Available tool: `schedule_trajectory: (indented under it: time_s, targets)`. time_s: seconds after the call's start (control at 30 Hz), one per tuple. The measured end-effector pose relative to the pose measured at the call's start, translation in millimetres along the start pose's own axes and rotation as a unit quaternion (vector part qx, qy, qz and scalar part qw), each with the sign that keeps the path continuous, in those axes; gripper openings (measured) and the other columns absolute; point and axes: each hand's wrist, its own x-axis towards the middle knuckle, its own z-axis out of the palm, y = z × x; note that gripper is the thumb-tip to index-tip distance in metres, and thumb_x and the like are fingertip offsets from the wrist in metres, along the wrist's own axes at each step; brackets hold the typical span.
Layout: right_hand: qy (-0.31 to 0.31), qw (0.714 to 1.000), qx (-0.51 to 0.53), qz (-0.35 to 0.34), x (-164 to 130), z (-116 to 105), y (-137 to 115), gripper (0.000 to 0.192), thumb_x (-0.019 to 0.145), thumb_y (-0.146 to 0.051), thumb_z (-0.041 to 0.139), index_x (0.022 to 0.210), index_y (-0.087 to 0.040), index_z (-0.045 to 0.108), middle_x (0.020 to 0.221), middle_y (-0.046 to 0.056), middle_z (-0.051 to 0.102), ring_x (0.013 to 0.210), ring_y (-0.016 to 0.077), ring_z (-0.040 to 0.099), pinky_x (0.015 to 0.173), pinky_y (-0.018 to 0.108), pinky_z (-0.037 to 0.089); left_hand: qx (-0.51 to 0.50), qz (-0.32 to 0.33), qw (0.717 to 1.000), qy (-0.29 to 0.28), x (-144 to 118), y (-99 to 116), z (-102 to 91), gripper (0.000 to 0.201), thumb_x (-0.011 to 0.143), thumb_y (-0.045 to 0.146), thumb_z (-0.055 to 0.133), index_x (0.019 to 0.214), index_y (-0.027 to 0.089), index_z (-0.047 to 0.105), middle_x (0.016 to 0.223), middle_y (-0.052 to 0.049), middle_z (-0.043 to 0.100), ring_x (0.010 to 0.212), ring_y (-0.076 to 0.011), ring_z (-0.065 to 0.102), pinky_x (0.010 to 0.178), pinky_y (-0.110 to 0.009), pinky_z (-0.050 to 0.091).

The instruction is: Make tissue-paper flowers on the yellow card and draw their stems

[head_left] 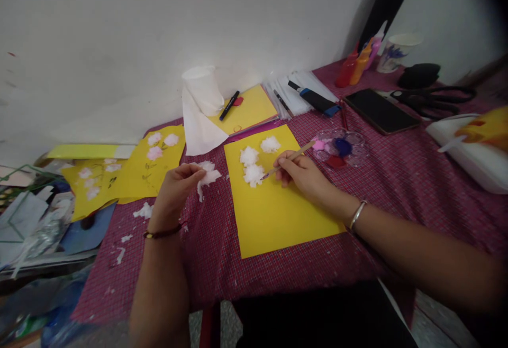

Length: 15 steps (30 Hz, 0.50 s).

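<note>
A yellow sheet of paper (273,218) lies in front of me with several white fluffy tissue tufts on its upper half. My right hand (301,176) grips a paintbrush (296,155), its tip at the edge of the lowest tissue tuft (253,173). Pinched in the fingers of my left hand (178,186) is a torn piece of white tissue (208,174), left of the sheet. To the right of the sheet sits a clear paint palette (359,149) holding pink, blue and red paint.
A tissue roll (203,91) stands by the wall. Yellow sheets with pink flowers (137,173) lie left. Behind are a marker (229,106) and a blue-black cutter (315,99). A phone (381,110), scissors (432,97), glue bottles (359,65) and a white tray (472,157) occupy the right.
</note>
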Motion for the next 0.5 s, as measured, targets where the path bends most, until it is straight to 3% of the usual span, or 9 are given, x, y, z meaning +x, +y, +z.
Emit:
schedule_trajectory:
  time_s: [0.07, 0.13, 0.2, 0.33, 0.5]
  targets:
    - [0.001, 1.000, -0.002, -0.003, -0.7, -0.2, -0.9, 0.015, 0.089, -0.027, 0.050, 0.079, -0.019, 0.056, 0.059, -0.002, 0.058, 0.046, 0.0081, 0.050, 0.046, 0.022, 0.038, 0.007, -0.008, 0.995, -0.104, 1.5, -2.5, -1.8, 0.021, 0.070, 0.038, 0.066, 0.071, 0.018, 0.066, 0.067, -0.001, 0.064, 0.060, -0.0133, 0.055, 0.058, -0.026, 0.043]
    - [0.000, 1.000, -0.006, 0.000, -1.1, -0.3, -1.6, 0.015, 0.090, -0.027, 0.050, 0.079, -0.019, 0.056, 0.059, -0.002, 0.058, 0.045, 0.0079, 0.050, 0.045, 0.022, 0.039, 0.075, 0.000, 0.984, -0.161, 4.4, -8.0, -5.0, 0.018, 0.070, 0.034, 0.063, 0.074, 0.018, 0.068, 0.073, -0.003, 0.066, 0.064, -0.0153, 0.056, 0.061, -0.028, 0.043]
    - [-0.002, 1.000, -0.011, 0.004, -1.5, -0.3, -2.4, 0.016, 0.090, -0.026, 0.049, 0.078, -0.019, 0.056, 0.059, -0.002, 0.058, 0.045, 0.0078, 0.049, 0.045, 0.022, 0.039, 0.161, 0.038, 0.973, -0.162, 6.2, -12.3, -9.9, 0.017, 0.070, 0.031, 0.060, 0.077, 0.018, 0.070, 0.079, -0.005, 0.067, 0.070, -0.0181, 0.058, 0.066, -0.031, 0.044]
    - [-0.002, 1.000, -0.016, 0.003, -2.3, 0.6, -3.7, 0.017, 0.092, -0.022, 0.048, 0.078, -0.018, 0.056, 0.059, -0.002, 0.058, 0.045, 0.0075, 0.049, 0.046, 0.022, 0.039, 0.269, 0.141, 0.947, -0.108, 1.2, -5.6, -19.1, 0.018, 0.073, 0.029, 0.058, 0.082, 0.018, 0.070, 0.085, -0.006, 0.065, 0.083, -0.0213, 0.058, 0.076, -0.035, 0.044]
    - [-0.004, 1.000, -0.027, 0.013, -3.2, 2.0, -4.3, 0.018, 0.093, -0.020, 0.046, 0.077, -0.019, 0.055, 0.058, -0.002, 0.057, 0.046, 0.0079, 0.048, 0.046, 0.023, 0.038, 0.282, 0.132, 0.940, -0.141, -11.7, 15.0, -12.0, 0.014, 0.075, 0.024, 0.056, 0.081, 0.018, 0.068, 0.080, -0.004, 0.065, 0.072, -0.0173, 0.058, 0.066, -0.031, 0.043]
